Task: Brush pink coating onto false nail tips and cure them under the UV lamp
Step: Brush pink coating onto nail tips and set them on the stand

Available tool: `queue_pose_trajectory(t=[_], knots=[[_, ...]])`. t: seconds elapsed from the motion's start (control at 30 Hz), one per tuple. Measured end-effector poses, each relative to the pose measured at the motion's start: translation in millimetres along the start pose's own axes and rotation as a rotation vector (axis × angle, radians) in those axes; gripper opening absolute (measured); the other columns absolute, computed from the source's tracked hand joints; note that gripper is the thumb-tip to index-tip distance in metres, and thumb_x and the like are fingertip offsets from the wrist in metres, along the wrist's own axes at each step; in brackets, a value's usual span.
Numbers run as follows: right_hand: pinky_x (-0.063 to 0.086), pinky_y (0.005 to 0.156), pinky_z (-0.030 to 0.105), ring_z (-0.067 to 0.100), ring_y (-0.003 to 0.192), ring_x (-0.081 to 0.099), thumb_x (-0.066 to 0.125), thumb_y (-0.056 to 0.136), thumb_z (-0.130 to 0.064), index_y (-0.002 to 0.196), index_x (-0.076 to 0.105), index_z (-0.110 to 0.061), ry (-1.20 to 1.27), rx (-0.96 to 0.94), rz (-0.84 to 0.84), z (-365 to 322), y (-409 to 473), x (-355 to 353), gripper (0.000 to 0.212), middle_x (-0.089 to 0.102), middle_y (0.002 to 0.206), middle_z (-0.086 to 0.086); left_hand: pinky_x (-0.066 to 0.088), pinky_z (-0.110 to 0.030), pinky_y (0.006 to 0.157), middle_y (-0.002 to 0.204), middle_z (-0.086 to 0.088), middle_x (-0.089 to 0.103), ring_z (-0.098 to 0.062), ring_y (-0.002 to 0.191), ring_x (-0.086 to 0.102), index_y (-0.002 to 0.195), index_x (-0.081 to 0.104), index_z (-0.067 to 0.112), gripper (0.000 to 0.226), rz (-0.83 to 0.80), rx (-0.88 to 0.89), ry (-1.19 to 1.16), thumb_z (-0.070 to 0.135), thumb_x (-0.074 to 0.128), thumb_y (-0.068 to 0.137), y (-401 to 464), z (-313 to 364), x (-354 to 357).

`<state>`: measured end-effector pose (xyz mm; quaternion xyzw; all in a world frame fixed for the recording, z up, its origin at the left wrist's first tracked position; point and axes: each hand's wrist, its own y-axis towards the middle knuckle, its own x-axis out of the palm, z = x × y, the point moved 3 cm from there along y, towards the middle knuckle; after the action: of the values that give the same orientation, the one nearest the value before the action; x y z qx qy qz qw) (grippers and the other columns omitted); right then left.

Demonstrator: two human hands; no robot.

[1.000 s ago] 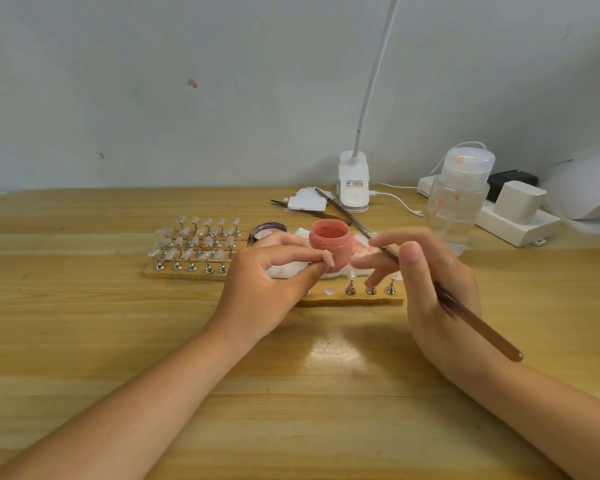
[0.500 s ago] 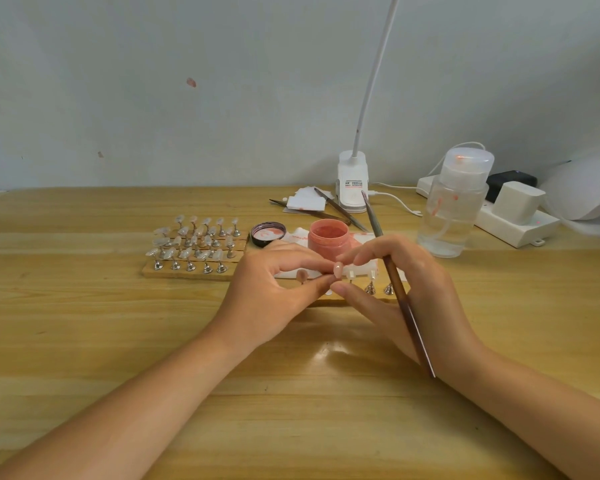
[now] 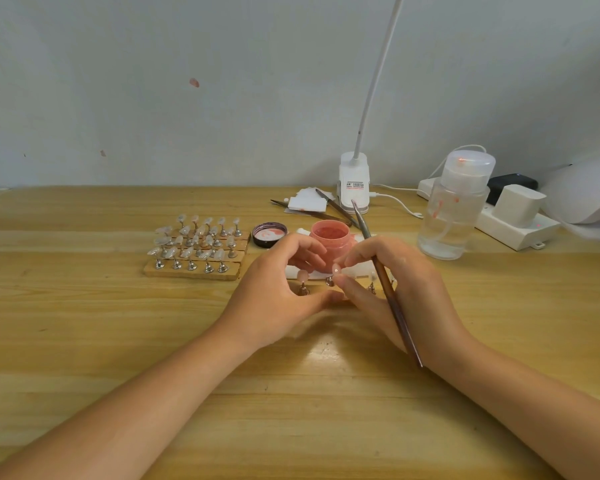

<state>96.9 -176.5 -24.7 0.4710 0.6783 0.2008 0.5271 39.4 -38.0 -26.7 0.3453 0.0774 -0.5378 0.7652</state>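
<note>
Both hands meet just short of the table's [image 3: 84,341] middle. The right hand [image 3: 395,292] pinches a pink-coated nail tip [image 3: 336,270] on its little metal stand between thumb and forefinger, and the same hand carries the brush [image 3: 385,289] tucked between its fingers, bristle end pointing to 12 o'clock, handle running down to 5 o'clock across the wrist. The left hand [image 3: 278,289] sits at 9 o'clock of it, fingers loosely curved, thumb lying along the wooden strip; it holds nothing that I can see. Between its thumb and fingers a second coated tip [image 3: 303,276] stands upright on its stand.

Just behind the fingers, at 12 o'clock, the open pot of pink coating [image 3: 329,237] stands, its lid [image 3: 269,233] lying inside-up at 9 o'clock of the pot. Further toward 9 o'clock a wooden board [image 3: 191,271] carries rows of clear tips [image 3: 194,240] on stands. At 2 o'clock stands a clear pump bottle [image 3: 454,216], and past it, at the frame's right edge, the white UV lamp [image 3: 586,192].
</note>
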Motion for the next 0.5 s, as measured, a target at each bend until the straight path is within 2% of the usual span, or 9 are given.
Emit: queue_pose_trajectory(t=[0.07,0.2,0.3,0.5], knots=[[0.048,0.072,0.032,0.0,0.084,0.054,0.068,0.076,-0.025,0.084,0.058,-0.023,-0.01,0.004,-0.022,1.5,0.2,1.4,0.013,0.053,0.083,-0.026,0.038,-0.003,0.07,0.083,0.013,0.063,0.001,0.08,0.056,0.092,0.054,0.031,0.039,-0.007,-0.02,0.015,0.029,0.08,0.063,0.5,-1.8,0.5],[0.044,0.071,0.03,0.004,0.081,0.054,0.068,0.077,-0.026,0.084,0.059,-0.022,-0.031,0.03,-0.061,3.2,-0.6,2.9,0.012,0.059,0.082,-0.017,0.037,-0.002,0.067,0.081,0.012,0.065,0.006,0.078,0.057,0.091,0.054,0.031,0.036,-0.035,-0.062,-0.005,0.027,0.079,0.065,1.1,-4.5,1.3],[0.045,0.069,0.033,0.014,0.078,0.059,0.068,0.077,-0.027,0.083,0.06,-0.021,-0.05,0.039,-0.091,3.5,-0.1,4.5,0.012,0.064,0.078,-0.007,0.037,-0.003,0.065,0.078,0.009,0.067,0.005,0.074,0.058,0.09,0.056,0.025,0.033,-0.061,-0.076,-0.025,0.022,0.079,0.066,1.5,-5.5,2.0],[0.045,0.07,0.029,0.011,0.082,0.058,0.075,0.075,-0.024,0.085,0.062,-0.019,-0.056,0.056,-0.116,5.4,-0.4,4.2,0.017,0.065,0.083,-0.008,0.038,-0.003,0.066,0.08,0.009,0.068,0.008,0.075,0.057,0.093,0.058,0.02,0.032,-0.084,-0.091,-0.037,0.017,0.078,0.068,1.6,-5.3,2.1]])
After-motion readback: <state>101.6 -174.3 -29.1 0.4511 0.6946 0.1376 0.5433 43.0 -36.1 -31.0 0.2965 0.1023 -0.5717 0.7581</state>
